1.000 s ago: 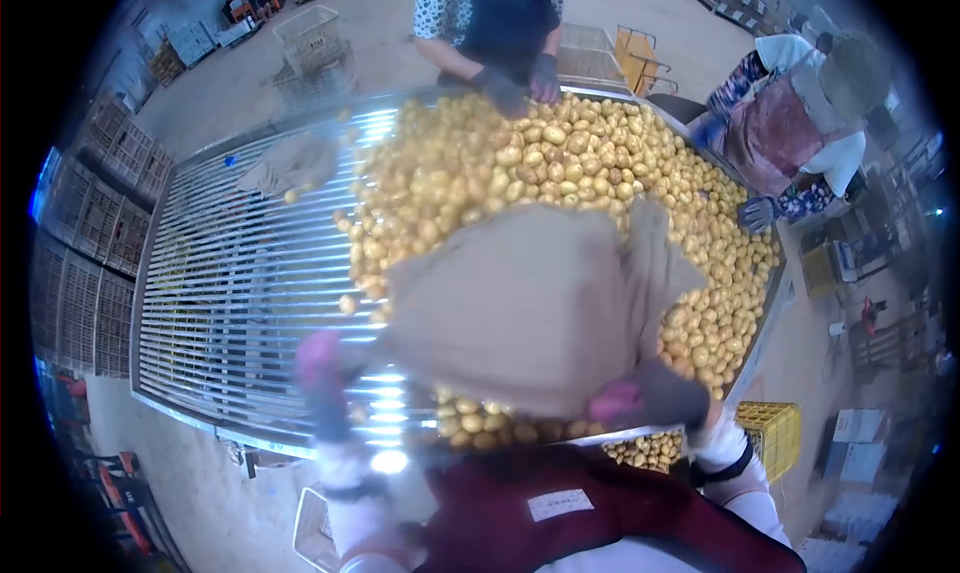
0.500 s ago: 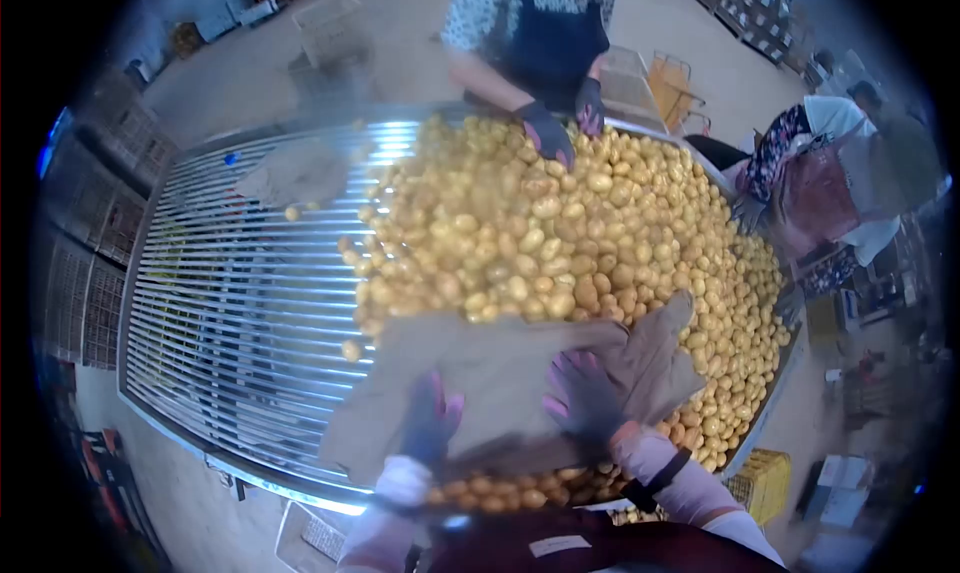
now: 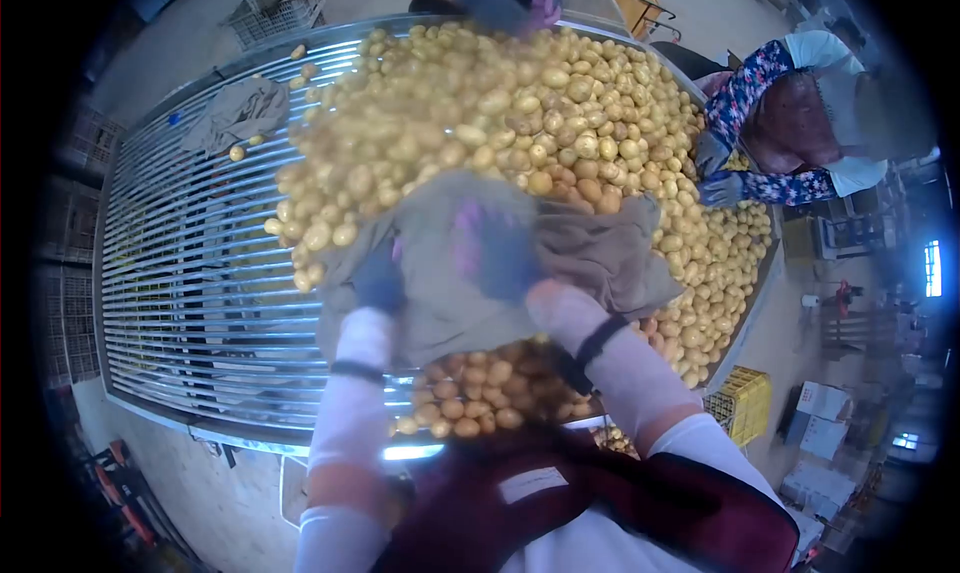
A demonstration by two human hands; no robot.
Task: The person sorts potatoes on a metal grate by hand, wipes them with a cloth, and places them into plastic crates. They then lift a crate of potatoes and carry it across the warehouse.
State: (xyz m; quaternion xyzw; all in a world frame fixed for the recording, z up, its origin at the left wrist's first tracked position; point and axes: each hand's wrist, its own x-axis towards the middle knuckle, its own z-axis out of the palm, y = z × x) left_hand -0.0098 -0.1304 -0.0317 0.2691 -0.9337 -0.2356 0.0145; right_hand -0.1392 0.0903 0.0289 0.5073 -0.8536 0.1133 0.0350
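Observation:
A grey-brown cloth (image 3: 440, 318) lies spread over part of a big heap of yellow potatoes (image 3: 600, 123), bunched into folds on its right side. My left hand (image 3: 380, 281), in a dark glove with pink, rests on the cloth's left part with the fingers pointing away from me. My right hand (image 3: 500, 251), gloved the same way, lies flat on the middle of the cloth, fingers apart and blurred by motion. Neither hand appears to grip the cloth. Browner potatoes (image 3: 475, 388) show between the cloth and the near edge.
The heap lies on a slatted metal sorting table (image 3: 190, 303). Another cloth (image 3: 240, 113) lies at its far left. Across the table are a co-worker's gloved hands (image 3: 515, 8); a second person (image 3: 775, 123) reaches in from the right. A yellow crate (image 3: 738, 405) stands at the near right.
My hands and the cloth have moved away from me over the heap, uncovering more potatoes at the near edge. The view has tilted down. The right-hand person's hands now show on the potatoes.

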